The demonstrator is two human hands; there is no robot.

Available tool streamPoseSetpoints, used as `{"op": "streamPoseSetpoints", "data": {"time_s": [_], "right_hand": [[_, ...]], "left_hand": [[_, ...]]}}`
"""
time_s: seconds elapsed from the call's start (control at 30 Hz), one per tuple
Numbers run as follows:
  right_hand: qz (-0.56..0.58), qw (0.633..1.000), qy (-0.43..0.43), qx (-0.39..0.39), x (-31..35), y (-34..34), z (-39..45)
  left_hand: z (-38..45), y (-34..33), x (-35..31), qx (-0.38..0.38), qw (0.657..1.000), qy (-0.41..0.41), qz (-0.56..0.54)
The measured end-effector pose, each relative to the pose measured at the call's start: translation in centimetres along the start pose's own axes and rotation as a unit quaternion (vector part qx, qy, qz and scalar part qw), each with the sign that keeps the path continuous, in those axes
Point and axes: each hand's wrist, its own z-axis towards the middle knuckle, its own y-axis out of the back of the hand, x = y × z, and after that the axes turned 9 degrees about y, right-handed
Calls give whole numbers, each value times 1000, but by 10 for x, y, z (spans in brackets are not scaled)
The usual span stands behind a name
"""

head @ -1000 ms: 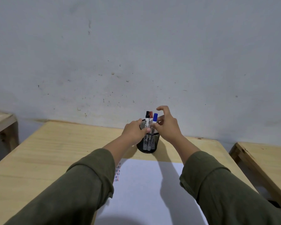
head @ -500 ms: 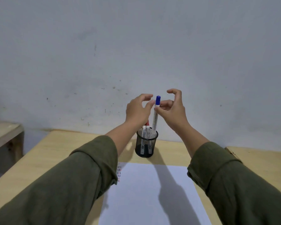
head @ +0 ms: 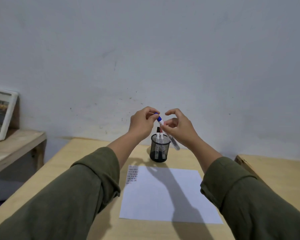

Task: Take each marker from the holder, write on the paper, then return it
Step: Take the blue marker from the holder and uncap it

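Head cam: right hand [head: 180, 130] grips the blue marker [head: 168, 132] by its barrel, tilted, above the black mesh holder [head: 158, 149]; left hand [head: 142, 125] pinches its blue cap [head: 158, 116]. Two more markers [head: 159, 141] stand in holder, paper [head: 163, 193] lies on table [head: 76, 158] just in front w/ small marks at top-left corner

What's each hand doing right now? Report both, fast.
Left hand: closed, fingertips pinching the blue cap of the marker.
Right hand: closed on the blue marker, held tilted above the mesh holder.
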Motion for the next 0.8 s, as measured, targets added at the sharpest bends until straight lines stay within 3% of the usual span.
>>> {"op": "streamPoseSetpoints", "data": {"time_s": [0.17, 0.3, 0.63, 0.8], "right_hand": [[5, 999, -40, 27, -1, 8, -11], [19, 996, -68, 49, 0, 15, -18], [-22, 998, -55, 27, -1, 17, -19], [126, 988, -81, -47, 0, 14, -18]], "left_hand": [[-5, 14, 14, -71, 991, 73, -86], [-8, 21, 29, -83, 969, 146, -183], [-12, 10, 35, -80, 945, 186, -255], [-14, 7, 39, -58, 934, 199, -292]]}}
